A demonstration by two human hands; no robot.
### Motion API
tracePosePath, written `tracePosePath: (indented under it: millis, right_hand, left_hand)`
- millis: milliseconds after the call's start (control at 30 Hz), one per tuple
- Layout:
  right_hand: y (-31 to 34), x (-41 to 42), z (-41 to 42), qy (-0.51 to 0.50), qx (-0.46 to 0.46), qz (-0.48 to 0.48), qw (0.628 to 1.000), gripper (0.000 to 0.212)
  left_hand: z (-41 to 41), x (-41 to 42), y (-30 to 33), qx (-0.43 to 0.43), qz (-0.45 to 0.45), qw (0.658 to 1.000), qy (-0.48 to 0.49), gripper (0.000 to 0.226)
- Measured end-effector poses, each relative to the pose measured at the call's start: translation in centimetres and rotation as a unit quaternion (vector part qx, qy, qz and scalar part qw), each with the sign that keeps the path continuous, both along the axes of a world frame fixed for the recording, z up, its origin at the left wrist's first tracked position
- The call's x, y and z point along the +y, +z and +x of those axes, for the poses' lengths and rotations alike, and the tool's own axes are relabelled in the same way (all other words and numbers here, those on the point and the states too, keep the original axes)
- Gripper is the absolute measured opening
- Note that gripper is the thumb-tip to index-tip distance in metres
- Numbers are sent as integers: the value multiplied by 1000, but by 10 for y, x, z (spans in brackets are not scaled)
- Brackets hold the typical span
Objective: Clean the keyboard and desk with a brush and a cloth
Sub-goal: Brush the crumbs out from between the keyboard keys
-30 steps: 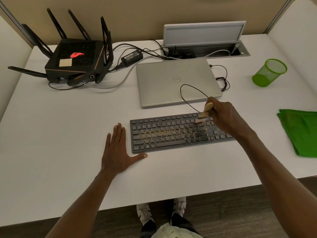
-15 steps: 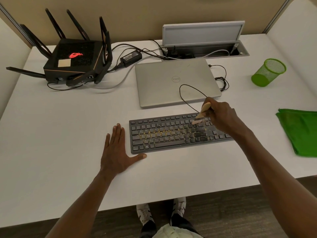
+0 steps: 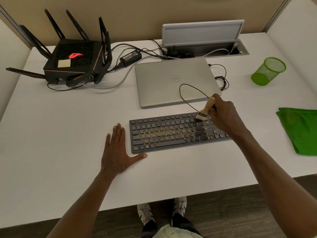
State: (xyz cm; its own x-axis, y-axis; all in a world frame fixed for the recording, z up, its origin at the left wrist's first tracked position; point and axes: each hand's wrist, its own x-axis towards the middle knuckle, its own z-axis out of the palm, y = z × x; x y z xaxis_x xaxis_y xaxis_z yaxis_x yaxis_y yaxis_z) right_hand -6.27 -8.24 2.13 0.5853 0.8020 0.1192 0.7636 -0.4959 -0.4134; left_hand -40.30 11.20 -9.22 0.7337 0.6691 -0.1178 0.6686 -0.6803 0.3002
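While its bristles touch the far right keys of the keyboard (image 3: 173, 133), the brush (image 3: 205, 109) is gripped by the right hand (image 3: 226, 115); the left hand (image 3: 118, 152) lies flat and open on the desk (image 3: 60, 134), the green cloth (image 3: 301, 129) far right.

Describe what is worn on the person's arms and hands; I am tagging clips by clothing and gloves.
Nothing is worn on either. The left hand and right hand are bare, with no gloves, and I can see no rings on the fingers. Both forearms are bare up to the picture's edge: no sleeves, watch, bracelet or wristband in view. No markings or cables on them.
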Motion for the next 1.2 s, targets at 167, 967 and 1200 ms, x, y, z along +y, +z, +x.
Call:
tracePosePath:
  millis: [167,967,1200]
  right_hand:
    - [2,-11,2,31,-12,-13,999,19]
    - [1,-8,5,-157,62,48,984,13]
    - [3,-6,-3,-171,73,67,980,16]
  left_hand:
    - [0,1,0,2,-1,1000,-1,145]
    - [0,-1,1,-4,7,1000,-1,145]
    - [0,1,0,-2,6,1000,-3,144]
